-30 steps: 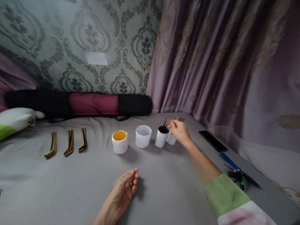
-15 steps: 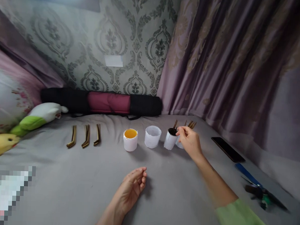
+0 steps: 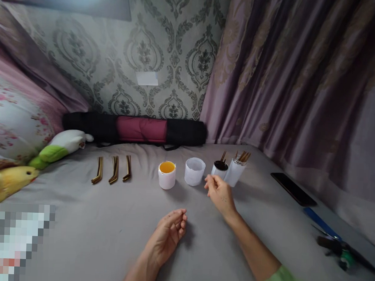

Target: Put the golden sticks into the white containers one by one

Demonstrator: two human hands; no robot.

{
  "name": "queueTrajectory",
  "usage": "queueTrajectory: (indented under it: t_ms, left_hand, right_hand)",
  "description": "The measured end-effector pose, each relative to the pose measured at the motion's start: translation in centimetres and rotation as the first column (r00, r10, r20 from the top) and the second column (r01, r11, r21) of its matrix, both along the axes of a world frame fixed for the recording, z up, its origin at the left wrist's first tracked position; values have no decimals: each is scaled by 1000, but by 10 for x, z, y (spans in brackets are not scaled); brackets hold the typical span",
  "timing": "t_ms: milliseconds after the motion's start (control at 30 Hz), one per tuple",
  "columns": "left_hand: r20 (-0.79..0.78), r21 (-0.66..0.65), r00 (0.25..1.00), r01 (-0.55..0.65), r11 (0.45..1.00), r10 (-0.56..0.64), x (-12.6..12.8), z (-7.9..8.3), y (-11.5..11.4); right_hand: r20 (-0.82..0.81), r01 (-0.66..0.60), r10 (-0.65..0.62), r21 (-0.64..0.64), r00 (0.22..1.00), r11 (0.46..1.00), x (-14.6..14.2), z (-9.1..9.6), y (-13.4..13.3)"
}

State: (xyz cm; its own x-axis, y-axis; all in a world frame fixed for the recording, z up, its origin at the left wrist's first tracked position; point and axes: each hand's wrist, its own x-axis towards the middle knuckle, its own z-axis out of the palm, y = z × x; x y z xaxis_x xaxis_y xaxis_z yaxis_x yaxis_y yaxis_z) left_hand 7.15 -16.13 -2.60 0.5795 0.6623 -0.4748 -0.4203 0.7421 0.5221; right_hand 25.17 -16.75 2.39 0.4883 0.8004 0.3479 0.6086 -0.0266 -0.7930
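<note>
My right hand (image 3: pixel 221 195) is in front of a white cup (image 3: pixel 219 171) with a dark inside and thin brown sticks. Its thumb and fingers are pinched together; whatever is between them, if anything, I cannot make out. Near the front middle, my left hand (image 3: pixel 171 234) rests loosely cupped, palm inward, holding nothing. A taller white container (image 3: pixel 235 173) behind the right hand bears several brown-gold sticks. Left of the dark cup stand a translucent white cup (image 3: pixel 194 173) and a white cup with a yellow inside (image 3: pixel 167 178). Bundles of bent gold straws lie left (image 3: pixel 98 170), centre (image 3: pixel 114 170) and right (image 3: pixel 128 168).
A black and maroon roll bag (image 3: pixel 141 130) lies along the wall. At right are a phone (image 3: pixel 293 189), a blue strip (image 3: pixel 321 222) and dark tools with a green part (image 3: pixel 346 258). Plush toys (image 3: pixel 12 181) sit at left on the grey sheet (image 3: pixel 89 227).
My right hand has come away from the dark cup's rim, moving left and toward me, uncovering the taller container. My left hand keeps its pose. The view has turned slightly left.
</note>
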Motion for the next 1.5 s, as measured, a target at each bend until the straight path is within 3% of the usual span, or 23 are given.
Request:
queueTrajectory:
  t_ms: [200, 433, 767, 1067, 1267, 1500]
  left_hand:
    - [27, -15, 1000, -7, 1000, 8, -1, -1, 1]
    - [75, -36, 997, -21, 999, 24, 0, -1, 1]
    - [113, -34, 993, -40, 999, 43, -1, -3, 4]
    - [-125, 31, 990, -68, 997, 72, -1, 7, 18]
    - [-272, 104, 958, -62, 993, 88, -11, 14, 41]
    - [-394, 258, 907, -47, 965, 149, -26, 10, 71]
  right_hand:
    - [40, -84, 86, -44, 996, 995, -25, -29, 2]
    - [78, -125, 134, -118, 988, 985, -33, -56, 4]
    - [85, -126, 141, -169, 986, 978, -29, -70, 6]
    - [100, -146, 160, -140, 982, 979, -27, -73, 6]
    - [94, -147, 161, -144, 982, 979, -26, -77, 6]
    - [97, -138, 155, -163, 983, 977, -27, -75, 6]
